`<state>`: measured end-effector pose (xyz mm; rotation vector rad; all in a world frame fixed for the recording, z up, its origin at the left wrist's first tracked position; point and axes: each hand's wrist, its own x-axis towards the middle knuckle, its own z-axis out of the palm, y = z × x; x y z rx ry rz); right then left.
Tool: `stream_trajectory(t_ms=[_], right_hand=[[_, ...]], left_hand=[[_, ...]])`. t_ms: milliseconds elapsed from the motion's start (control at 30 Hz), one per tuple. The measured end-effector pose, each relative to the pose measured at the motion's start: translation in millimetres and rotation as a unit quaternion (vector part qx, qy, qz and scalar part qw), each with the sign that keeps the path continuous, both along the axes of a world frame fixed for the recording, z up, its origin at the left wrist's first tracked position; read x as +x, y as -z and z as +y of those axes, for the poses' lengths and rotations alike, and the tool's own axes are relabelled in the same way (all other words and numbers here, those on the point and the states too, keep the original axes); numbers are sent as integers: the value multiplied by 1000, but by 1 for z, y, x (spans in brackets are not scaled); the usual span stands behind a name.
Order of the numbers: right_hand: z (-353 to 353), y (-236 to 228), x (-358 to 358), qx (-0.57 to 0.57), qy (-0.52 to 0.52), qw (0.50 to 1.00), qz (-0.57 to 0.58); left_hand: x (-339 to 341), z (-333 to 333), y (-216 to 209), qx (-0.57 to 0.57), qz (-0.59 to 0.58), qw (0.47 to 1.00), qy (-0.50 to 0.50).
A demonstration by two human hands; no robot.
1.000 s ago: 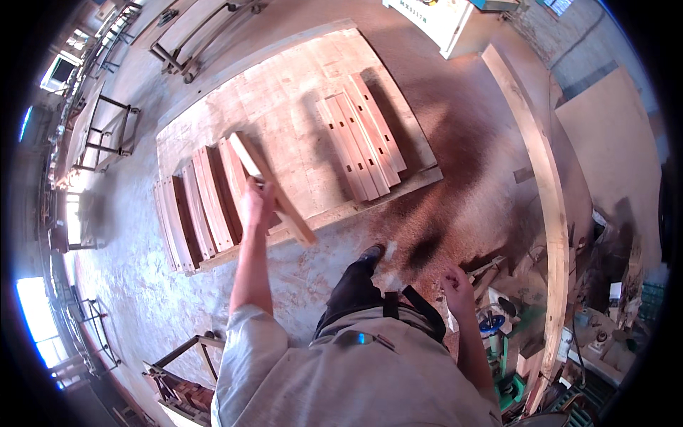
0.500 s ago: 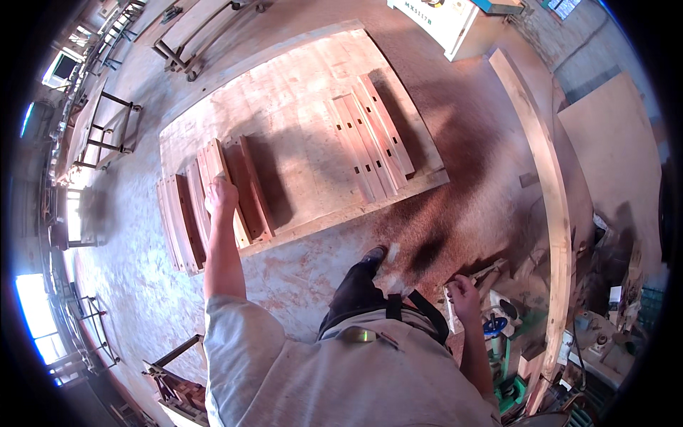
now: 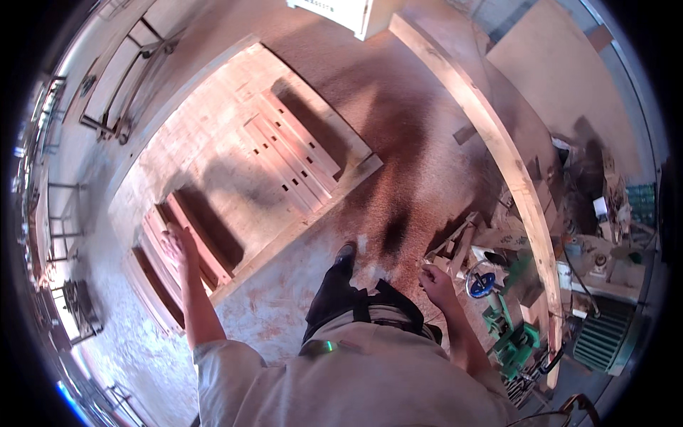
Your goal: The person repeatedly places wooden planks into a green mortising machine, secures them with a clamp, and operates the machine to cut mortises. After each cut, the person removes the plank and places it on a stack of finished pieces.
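Observation:
On the left of a large low board [image 3: 235, 153], several long reddish wooden bars lie side by side. My left hand [image 3: 178, 249] is over the middle of these wooden bars [image 3: 191, 226], its fingers stretched out and apart. Whether its fingertips press on the wood cannot be made out. A second group of mortised wooden bars [image 3: 295, 153], with dark rectangular holes, lies on the right part of the board. Low at my right side, my right hand [image 3: 436, 286] hangs with its fingers curled in; nothing shows in it. Near it is a blue handwheel [image 3: 482, 285].
A long pale timber beam [image 3: 491, 135] runs along the right side. Beyond it are a leaning panel [image 3: 562, 78], wood scraps [image 3: 455, 245] and a green machine [image 3: 516, 349]. A wheeled trolley [image 3: 128, 85] stands at the far left. Sawdust covers the floor.
My view has turned right, so the board now sits further left. My left hand has gone from closed on a bar to fingers stretched out. My right hand stays curled low.

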<state>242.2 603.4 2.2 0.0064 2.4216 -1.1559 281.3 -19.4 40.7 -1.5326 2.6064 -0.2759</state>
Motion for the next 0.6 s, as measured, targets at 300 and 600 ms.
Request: stream_trajectory(t_ms=[300, 600], right_hand=[[5, -14, 16, -8, 75, 997, -24], [30, -23, 70, -9, 243, 960, -142]], left_hand=[[-203, 143, 45, 558, 322, 764, 41], [-226, 179, 63, 665, 264, 699, -2]])
